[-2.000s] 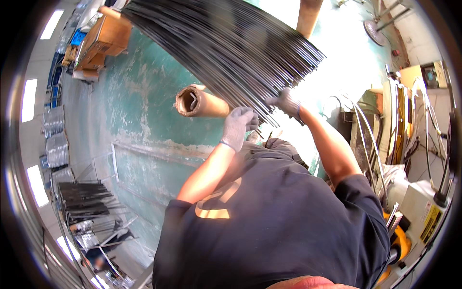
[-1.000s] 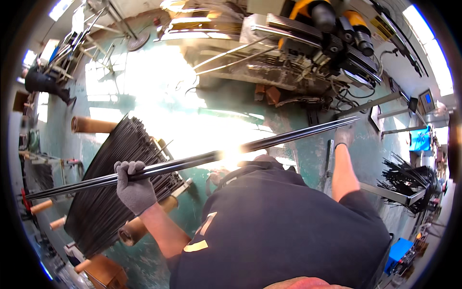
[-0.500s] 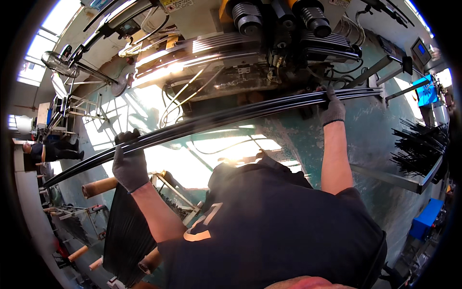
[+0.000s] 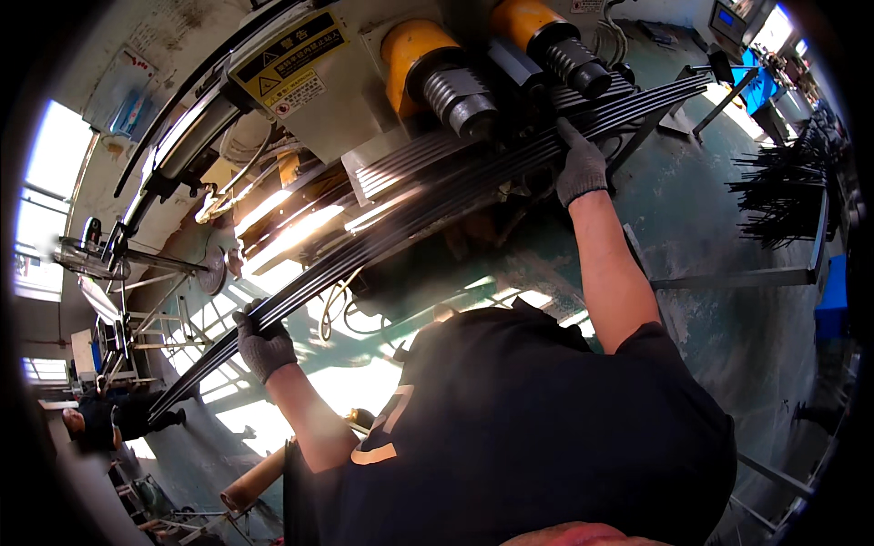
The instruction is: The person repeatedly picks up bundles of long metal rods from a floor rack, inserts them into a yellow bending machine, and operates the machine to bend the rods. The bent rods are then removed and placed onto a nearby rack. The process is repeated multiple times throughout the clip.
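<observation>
A bundle of several long, thin black metal rods or tubes [image 4: 364, 250] slants across the view, its far-right end higher than its left end. My left hand [image 4: 265, 349], in a dark grey knit glove, is closed round the bundle toward its left end. Farther along, my right hand [image 4: 583, 168], gloved alike, grips it near the right end; its fingers are partly hidden behind the rods. The right stretch of the bundle lies over or just in front of a machine's bed, below its ribbed black spindles [image 4: 458, 100]. Whether the rods touch the bed I cannot tell.
Orange cylindrical housings [image 4: 410, 64] and a yellow warning label [image 4: 289, 53] are on the machine ahead. At right, black rods [image 4: 783, 191] fill a metal rack [image 4: 737, 280]. A brown cardboard tube [image 4: 253, 480] sits lower left. Another person [image 4: 109, 420] is at far left.
Both hands have carried the rod bundle forward and up toward the machine, which now appears closer. The bundle slants more steeply, and the view has turned somewhat. Both grips stay closed.
</observation>
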Demonstrator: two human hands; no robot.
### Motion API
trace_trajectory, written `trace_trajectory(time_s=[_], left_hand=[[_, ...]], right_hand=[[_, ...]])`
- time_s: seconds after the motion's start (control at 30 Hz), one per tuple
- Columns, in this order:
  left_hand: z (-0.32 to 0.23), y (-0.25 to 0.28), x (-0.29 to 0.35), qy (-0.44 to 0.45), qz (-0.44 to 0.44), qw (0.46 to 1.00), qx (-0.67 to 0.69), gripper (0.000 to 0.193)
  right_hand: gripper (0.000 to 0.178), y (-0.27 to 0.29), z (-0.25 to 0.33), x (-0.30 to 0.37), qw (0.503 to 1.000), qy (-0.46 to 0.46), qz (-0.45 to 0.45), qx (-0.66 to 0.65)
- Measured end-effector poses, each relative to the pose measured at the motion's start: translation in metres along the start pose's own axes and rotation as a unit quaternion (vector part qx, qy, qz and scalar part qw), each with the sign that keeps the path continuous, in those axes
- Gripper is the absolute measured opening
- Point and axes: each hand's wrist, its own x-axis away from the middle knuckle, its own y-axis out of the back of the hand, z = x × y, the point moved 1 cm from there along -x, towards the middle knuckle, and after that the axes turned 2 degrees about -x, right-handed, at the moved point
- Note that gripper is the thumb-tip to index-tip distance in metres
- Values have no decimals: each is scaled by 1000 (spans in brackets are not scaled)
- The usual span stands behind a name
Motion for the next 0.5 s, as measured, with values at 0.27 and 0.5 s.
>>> trace_trajectory(time_s=[0.27, 0.5], left_hand=[[68, -46, -75, 114, 68, 991, 8, 32], [105, -96, -73, 163, 92, 981, -58, 32]], right_hand=[[38, -65, -19, -8, 999, 5, 36, -39], [36, -34, -49, -86, 999, 35, 21, 13]])
